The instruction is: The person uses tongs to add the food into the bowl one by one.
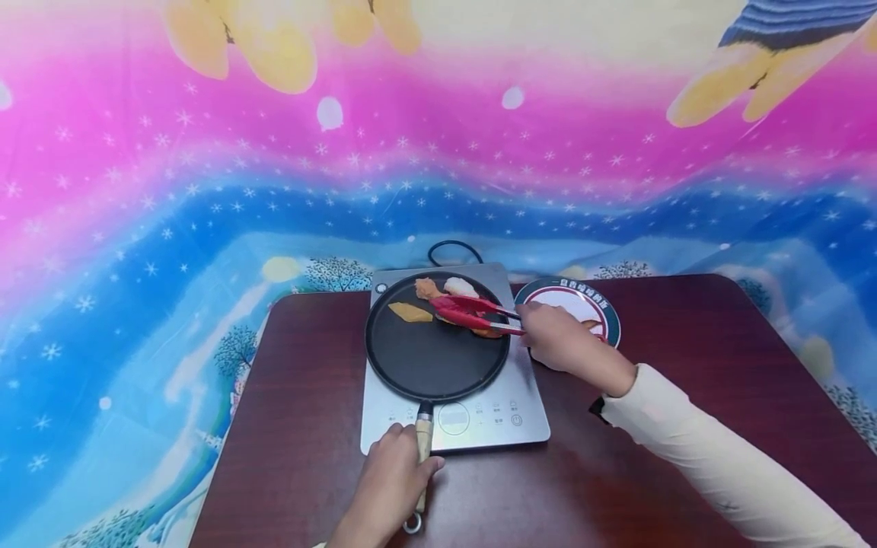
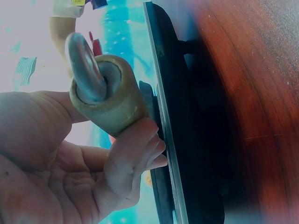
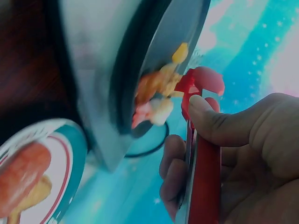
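Observation:
My left hand (image 1: 392,479) grips the pale wooden handle (image 1: 424,438) of a flat black frying pan (image 1: 432,369); the left wrist view shows the metal ring (image 2: 86,70) at its end. Red-tipped tongs (image 1: 457,311) are in my right hand (image 1: 572,342), thumb on one arm and fingers round the other. Their tips overlap food at the pan's right side, and I cannot tell whether they pinch any. Around them lie a flat yellow piece (image 1: 411,313), an orange-brown piece (image 1: 426,288), a white piece (image 1: 460,287) and another orange-brown piece (image 1: 488,333).
Under the pan is a silver induction cooker (image 1: 530,426), its black cord (image 1: 454,243) looping behind. A green-rimmed plate (image 1: 614,327) stands to its right, bearing a reddish sausage-shaped piece (image 3: 28,172) and a tan piece (image 3: 39,192). The dark wooden table (image 1: 294,426) ends at a patterned cloth (image 1: 274,167).

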Demonstrator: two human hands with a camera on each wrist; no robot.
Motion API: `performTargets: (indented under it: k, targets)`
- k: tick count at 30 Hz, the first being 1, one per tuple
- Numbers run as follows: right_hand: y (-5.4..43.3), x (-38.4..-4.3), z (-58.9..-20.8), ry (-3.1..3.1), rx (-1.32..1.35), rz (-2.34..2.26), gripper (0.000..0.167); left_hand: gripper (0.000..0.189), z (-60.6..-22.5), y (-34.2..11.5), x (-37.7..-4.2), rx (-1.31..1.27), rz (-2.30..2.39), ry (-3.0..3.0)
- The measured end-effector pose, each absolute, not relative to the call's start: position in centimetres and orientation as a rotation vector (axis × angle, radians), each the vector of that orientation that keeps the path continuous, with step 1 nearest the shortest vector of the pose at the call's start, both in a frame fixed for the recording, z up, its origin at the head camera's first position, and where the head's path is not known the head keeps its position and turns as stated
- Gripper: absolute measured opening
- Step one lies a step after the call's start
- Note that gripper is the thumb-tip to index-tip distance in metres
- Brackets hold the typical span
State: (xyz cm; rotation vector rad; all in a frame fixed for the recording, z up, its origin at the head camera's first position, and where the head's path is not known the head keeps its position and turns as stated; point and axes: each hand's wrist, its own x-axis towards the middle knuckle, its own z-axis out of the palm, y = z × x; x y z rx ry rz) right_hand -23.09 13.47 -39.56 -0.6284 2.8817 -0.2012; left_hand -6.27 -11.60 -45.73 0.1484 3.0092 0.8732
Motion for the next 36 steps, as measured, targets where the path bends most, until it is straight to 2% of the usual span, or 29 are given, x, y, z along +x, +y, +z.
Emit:
performTargets:
  k: [8,29,36]
  targets:
    - [10.5,-22.8,-39.5,2.821,-0.632,-0.204,0.052,0.035,-45.8,-11.6,-6.3,0.157,0.883,3.012]
    - [6.5,-23.9,-41.6,2.749,-0.651,-0.247,0.046,0.034,-45.9,-11.7,-6.3,0.138,0.892,2.976]
    - [5.8,-23.7,-41.1,2.798,-0.691,-0.184,0.049,0.033,-45.9,-11.7,-6.4,0.151,0.885,2.997]
